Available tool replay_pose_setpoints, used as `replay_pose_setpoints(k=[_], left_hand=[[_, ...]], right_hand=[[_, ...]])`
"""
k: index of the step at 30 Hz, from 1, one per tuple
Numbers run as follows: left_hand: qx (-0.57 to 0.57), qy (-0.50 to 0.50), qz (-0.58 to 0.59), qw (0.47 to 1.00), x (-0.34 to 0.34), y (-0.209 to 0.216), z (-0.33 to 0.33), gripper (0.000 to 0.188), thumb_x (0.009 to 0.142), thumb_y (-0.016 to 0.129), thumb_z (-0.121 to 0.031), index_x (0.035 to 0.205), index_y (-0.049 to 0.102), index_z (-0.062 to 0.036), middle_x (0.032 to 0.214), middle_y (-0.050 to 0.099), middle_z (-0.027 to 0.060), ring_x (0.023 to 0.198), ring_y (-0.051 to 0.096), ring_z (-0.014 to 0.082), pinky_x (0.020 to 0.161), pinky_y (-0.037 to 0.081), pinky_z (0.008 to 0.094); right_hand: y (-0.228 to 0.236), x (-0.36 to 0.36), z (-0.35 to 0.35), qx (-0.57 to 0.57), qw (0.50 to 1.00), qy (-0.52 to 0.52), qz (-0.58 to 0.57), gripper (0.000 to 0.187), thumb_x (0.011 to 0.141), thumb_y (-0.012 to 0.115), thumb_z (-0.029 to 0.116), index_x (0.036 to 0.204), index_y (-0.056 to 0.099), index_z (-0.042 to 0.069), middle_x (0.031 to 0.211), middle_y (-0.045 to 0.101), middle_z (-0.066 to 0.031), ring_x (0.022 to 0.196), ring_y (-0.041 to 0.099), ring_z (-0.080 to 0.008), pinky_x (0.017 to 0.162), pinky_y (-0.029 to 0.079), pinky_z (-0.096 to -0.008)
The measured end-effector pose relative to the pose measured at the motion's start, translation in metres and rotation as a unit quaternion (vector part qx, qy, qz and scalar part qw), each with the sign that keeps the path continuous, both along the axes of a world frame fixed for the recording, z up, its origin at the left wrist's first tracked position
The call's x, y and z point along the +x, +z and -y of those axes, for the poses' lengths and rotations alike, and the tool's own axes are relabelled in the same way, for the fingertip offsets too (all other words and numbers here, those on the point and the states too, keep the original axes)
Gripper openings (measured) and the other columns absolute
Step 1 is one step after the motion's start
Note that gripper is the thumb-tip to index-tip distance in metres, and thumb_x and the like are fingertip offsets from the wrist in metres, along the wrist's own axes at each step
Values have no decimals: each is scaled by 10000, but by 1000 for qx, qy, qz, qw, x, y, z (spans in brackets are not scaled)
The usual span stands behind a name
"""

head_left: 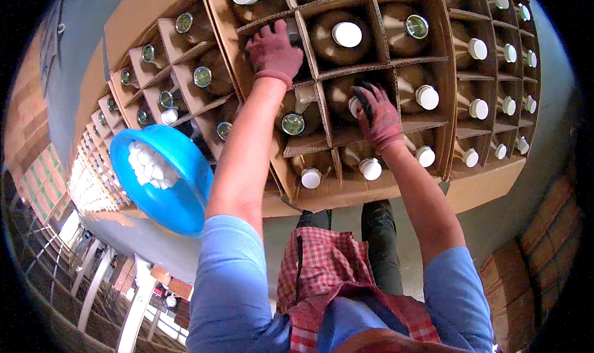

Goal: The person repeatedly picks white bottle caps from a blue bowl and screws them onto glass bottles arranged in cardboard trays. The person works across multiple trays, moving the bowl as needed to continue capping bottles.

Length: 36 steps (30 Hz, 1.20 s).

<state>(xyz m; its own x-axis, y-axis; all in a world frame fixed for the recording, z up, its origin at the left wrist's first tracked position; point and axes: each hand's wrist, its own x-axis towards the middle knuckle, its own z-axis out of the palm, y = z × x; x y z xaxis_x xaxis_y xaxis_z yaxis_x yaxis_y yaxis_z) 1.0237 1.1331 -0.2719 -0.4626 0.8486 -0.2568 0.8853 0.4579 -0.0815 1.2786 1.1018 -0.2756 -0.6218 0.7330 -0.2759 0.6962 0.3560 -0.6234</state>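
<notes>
Red gloves cover both my hands. My right hand has its fingers curled around a white bottle cap on a bottle in the middle cardboard box. My left hand reaches into a compartment farther back and to the left, fingers bent downward; whatever is under them is hidden. Around my hands stand large clear bottles, one per compartment. A white-capped bottle is just beyond my right hand. An uncapped bottle sits between my forearms, and another open bottle lies at the back right.
A blue basin of white caps rests on the left boxes. Open-necked bottles fill the left box; white-capped bottles fill the right one. Cardboard dividers stand between bottles. Stacked cartons are at the lower right.
</notes>
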Motion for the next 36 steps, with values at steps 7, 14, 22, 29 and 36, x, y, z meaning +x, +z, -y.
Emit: replay_pose_setpoints(k=[7,14,22,29,36], left_hand=[[187,-42,68,979,-16,8,14,574,607,763,-394,1055,562,-98,1006,590,138,904,587,332,764,465,458],[20,-100,-32,994,-22,48,34,688,560,732,-586,1111,546,-219,1056,569,115,933,572,328,791,417,490],[21,-73,-21,997,7,21,32,700,638,729,-453,1206,433,-171,1293,402,136,1136,443,348,928,350,522],[-30,-65,-11,997,4,29,21,694,668,703,-407,1245,404,-164,1217,439,118,1078,466,336,892,370,527],[197,-66,148,967,32,41,111,554,696,703,-326,1191,512,-168,1152,521,132,1093,463,337,947,349,492]], right_hand=[[0,1,-3,9,1000,-1,-1,490,788,567,204,1256,441,127,1254,474,-195,1140,452,-383,952,414,-420],[1,1,1,25,999,-10,-26,457,801,551,199,1241,455,120,1238,483,-199,1113,465,-386,942,419,-425],[2,2,2,19,1000,-3,-17,471,789,556,195,1244,462,112,1246,476,-198,1129,451,-390,957,407,-416],[-2,3,0,21,1000,-15,-17,481,791,561,217,1255,462,139,1276,467,-177,1154,445,-377,971,400,-410],[-9,7,1,4,1000,-12,12,503,801,562,250,1279,435,158,1316,440,-181,1183,428,-385,971,401,-415]])
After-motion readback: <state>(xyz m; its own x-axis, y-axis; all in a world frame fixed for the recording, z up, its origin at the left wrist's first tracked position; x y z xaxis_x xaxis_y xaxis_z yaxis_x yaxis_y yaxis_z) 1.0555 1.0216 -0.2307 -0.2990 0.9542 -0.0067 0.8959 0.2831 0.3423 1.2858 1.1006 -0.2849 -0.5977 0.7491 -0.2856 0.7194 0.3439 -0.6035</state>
